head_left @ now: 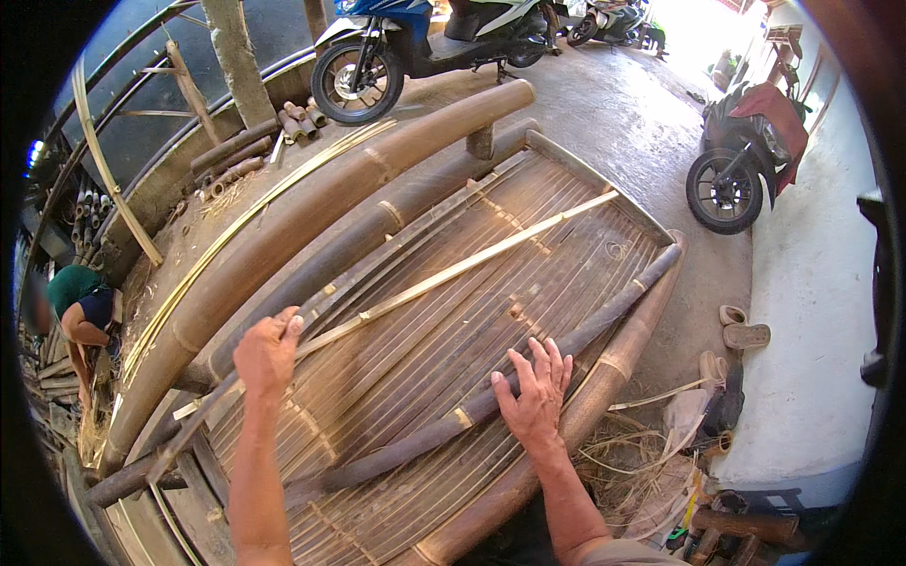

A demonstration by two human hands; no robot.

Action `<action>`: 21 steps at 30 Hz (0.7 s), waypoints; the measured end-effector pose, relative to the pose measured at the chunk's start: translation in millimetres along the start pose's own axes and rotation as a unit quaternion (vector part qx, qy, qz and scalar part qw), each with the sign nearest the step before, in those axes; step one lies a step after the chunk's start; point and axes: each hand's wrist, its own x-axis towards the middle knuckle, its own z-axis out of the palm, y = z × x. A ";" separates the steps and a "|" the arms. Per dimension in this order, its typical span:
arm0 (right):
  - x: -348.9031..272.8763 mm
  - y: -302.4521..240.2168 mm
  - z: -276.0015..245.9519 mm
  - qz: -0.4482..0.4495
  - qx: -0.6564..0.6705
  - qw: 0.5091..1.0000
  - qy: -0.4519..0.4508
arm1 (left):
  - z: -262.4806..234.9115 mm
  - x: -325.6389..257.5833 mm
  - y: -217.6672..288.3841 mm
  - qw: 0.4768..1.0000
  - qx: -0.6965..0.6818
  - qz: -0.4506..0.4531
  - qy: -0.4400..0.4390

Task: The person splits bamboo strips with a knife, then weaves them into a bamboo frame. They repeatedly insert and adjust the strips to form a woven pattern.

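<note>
My left hand (267, 354) is closed in a fist above the left part of a slatted bamboo bench (453, 283). From the fist a long, dark, blade-like strip (195, 432) slants down to the left; its exact kind is unclear. A pale split-bamboo strip (472, 261) lies diagonally across the slats and passes behind that fist. My right hand (536, 391) rests with fingers spread at a dark, thin bamboo pole (415, 441), which runs lengthwise over the near side of the bench. Thick brown bamboo poles (311, 224) form the bench's far side.
A blue and white motorbike (377, 57) stands beyond the bench, and another motorbike (736, 160) by the white wall (802, 311). A person in a green top (71, 288) bends over at the far left. Sandals (746, 335) and bamboo scraps (642, 462) lie on the right.
</note>
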 end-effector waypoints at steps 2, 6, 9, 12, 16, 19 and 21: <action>-0.3 -1.3 0.6 -0.001 -0.001 1.000 0.000 | 14.6 -8.2 -7.9 0.999 0.012 -0.025 -0.021; -3.0 -1.3 2.8 0.001 -0.005 1.000 -0.009 | 30.8 -19.8 -19.5 0.999 0.012 0.014 0.028; -3.4 1.7 5.5 0.004 -0.011 1.000 0.006 | 38.6 -21.5 -20.6 0.999 0.019 0.029 0.033; -5.1 4.2 6.8 0.002 0.000 1.000 0.031 | 44.5 -26.2 -18.3 1.000 0.001 0.024 0.007; -6.9 4.7 9.0 0.006 0.005 0.999 0.037 | 44.4 -37.0 -23.5 0.998 0.009 0.059 0.013; -6.3 5.0 11.4 -0.001 -0.004 0.999 0.047 | 38.3 -50.4 -35.5 0.992 0.042 0.096 0.067; -6.6 5.4 12.8 -0.006 0.001 0.999 0.048 | 30.8 -60.8 -47.9 0.993 0.066 0.071 0.073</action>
